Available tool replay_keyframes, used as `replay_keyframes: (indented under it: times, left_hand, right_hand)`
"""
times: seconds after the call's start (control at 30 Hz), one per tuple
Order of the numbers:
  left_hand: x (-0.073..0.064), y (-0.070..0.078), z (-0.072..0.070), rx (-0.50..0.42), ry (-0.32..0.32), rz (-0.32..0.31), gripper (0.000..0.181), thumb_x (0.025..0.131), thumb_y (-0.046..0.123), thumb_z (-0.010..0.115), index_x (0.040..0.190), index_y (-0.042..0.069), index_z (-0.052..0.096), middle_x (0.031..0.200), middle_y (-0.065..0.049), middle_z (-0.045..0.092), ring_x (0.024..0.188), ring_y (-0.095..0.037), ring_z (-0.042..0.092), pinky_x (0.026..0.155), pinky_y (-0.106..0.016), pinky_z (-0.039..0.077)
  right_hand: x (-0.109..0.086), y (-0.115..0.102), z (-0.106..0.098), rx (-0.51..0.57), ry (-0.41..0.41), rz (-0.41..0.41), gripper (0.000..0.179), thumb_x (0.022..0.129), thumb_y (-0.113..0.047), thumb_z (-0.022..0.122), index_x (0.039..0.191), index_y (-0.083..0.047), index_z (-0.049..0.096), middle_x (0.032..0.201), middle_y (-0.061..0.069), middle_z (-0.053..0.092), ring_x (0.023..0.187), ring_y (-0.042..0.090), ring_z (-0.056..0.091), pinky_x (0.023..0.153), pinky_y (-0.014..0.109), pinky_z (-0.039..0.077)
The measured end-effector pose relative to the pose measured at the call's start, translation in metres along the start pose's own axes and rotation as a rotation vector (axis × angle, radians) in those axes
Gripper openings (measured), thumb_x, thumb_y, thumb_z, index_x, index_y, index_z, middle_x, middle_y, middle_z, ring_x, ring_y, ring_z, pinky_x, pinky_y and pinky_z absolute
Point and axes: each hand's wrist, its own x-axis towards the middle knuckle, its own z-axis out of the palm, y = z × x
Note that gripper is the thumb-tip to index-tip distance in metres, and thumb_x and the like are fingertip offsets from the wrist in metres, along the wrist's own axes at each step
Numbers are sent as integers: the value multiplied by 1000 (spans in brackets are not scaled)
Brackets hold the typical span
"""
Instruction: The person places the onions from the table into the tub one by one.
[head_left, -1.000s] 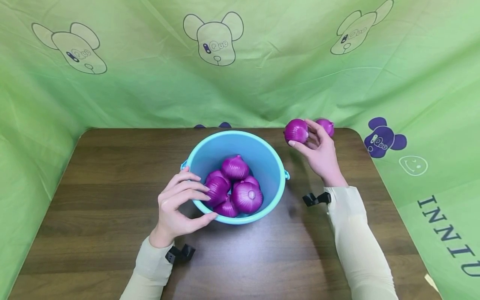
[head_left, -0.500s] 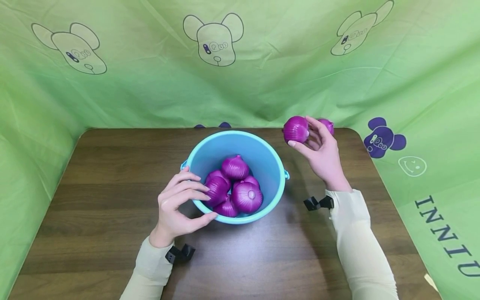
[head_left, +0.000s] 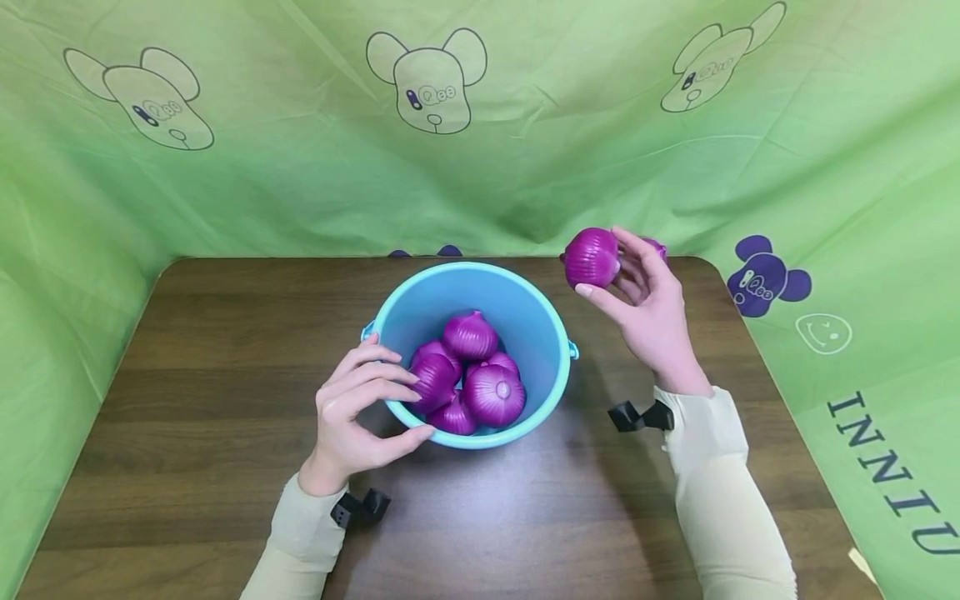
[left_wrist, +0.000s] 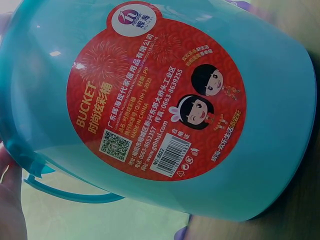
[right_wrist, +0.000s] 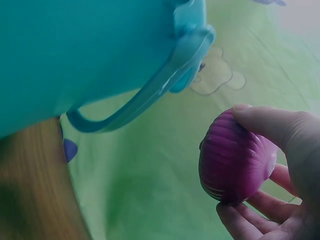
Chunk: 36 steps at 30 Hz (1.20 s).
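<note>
A light blue bucket (head_left: 551, 400) stands upright on the table with several purple onions (head_left: 495, 393) inside. My left hand (head_left: 360, 408) holds the bucket's rim at its near left, thumb outside and fingers reaching over the edge. To the right of the bucket, my right hand (head_left: 645, 308) grips one purple onion (head_left: 590, 258) between thumb and fingers, raised above the table. Behind that hand another onion (head_left: 657, 247) is mostly hidden. In the right wrist view the held onion (right_wrist: 235, 157) is apart from the bucket's side.
The wooden table (head_left: 202, 400) meets a green printed curtain (head_left: 300, 167) at its back and sides. The bucket's handle (right_wrist: 145, 100) hangs down on its far side. A red label (left_wrist: 155, 95) covers part of the bucket's wall.
My right hand has lifted the held onion slightly higher, and the wrist has shifted a little right and nearer, covering more of the onion behind. The left hand and bucket have stayed put.
</note>
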Motion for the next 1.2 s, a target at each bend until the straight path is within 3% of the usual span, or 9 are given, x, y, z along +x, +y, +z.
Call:
replay_keyframes:
  times: [0.47,1.2]
  left_hand:
    - [-1,0,0,-5,0,4,39,80,43,85,81,4,76,84,-11,73,92,-31,64,107,-54,44]
    - [0,0,0,-6,3,4,39,81,42,85,81,4,76,84,-11,73,91,-31,64,108,-54,44]
  right_hand:
    - [-10,-24,5,38,-2,-38,77,78,15,79,147,-9,53,146,13,51,130,26,53,105,29,46]
    - [-21,-44,10,103,-47,-114,82,73,20,80,146,-6,53,143,17,52,128,28,53,105,29,46]
